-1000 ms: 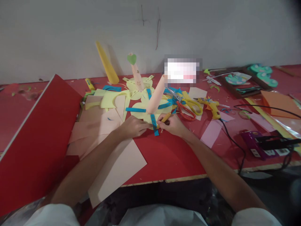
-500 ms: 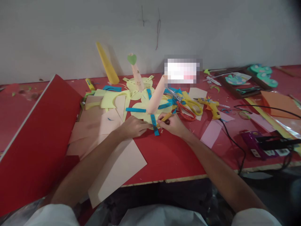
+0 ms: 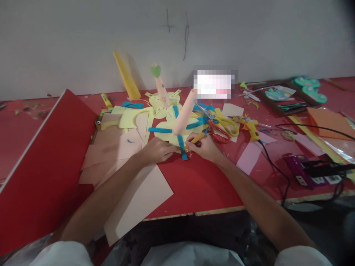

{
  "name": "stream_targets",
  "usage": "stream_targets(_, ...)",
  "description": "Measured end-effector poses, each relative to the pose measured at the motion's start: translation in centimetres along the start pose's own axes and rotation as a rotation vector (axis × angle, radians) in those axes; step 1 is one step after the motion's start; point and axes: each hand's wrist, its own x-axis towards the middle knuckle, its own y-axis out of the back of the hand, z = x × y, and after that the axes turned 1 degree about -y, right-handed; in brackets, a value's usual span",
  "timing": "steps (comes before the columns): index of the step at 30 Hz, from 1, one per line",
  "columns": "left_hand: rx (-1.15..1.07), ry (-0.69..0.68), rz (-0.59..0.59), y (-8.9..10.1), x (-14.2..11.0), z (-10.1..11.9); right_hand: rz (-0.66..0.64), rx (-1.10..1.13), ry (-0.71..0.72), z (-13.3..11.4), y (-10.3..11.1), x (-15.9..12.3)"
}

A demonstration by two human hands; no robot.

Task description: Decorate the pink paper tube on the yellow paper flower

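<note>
A pale yellow paper flower (image 3: pixel 161 125) lies on the red table, with a rolled peach paper tube (image 3: pixel 184 114) rising tilted from its middle. Blue paper strips radiate over the petals; the front blue strip (image 3: pixel 181 143) reaches past the petal edge. My left hand (image 3: pixel 158 150) has its bent fingers at the flower's near-left edge, holding it. On the other side, my right hand (image 3: pixel 206 147) grips a yellow pen-like tool (image 3: pixel 198 138) the way one holds a pencil, its lower end beside the front strip. The exact kind of tool is unclear.
Red-handled scissors (image 3: pixel 219 132), yellow-handled scissors (image 3: pixel 230 125) and a yellow glue gun (image 3: pixel 252 129) with its cord lie at right. A purple power strip (image 3: pixel 296 168) sits near the front edge. Paper sheets (image 3: pixel 144 195) and a leaning red board (image 3: pixel 47 159) are at left.
The view has shifted very slightly. Both hands, the tool and the flower look almost unchanged.
</note>
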Motion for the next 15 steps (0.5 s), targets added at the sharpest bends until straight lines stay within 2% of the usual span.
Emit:
stream_targets(2, -0.022, 0.127, 0.094, 0.2, 0.2, 0.1, 0.135, 0.101, -0.01, 0.1, 0.1, 0.1)
stream_targets(5, -0.152, 0.454, 0.32, 1.2, 1.6, -0.4, 0.369, 0.22, -0.008, 0.0, 0.6, 0.3)
stream_targets(6, -0.22, 0.53, 0.364, 1.7, 2.4, -0.7, 0.433, 0.234, 0.001, -0.1, 0.9, 0.4)
stream_targets(7, -0.295, 0.554, 0.368, 2.1, 3.3, -1.2, 0.487, 0.242, 0.009, -0.1, 1.1, 0.5)
stream_targets(10, -0.471, 0.48, 0.254, 3.4, 6.2, -2.7, 0.587, 0.264, 0.004, -0.1, 1.8, 0.7)
stream_targets(12, -0.533, 0.464, 0.179, 4.0, 7.8, -3.2, 0.612, 0.288, -0.023, 0.1, 2.0, 0.8)
stream_targets(15, -0.545, 0.461, 0.151, 5.0, 9.4, -3.0, 0.635, 0.319, -0.044, 0.1, 2.2, 0.9)
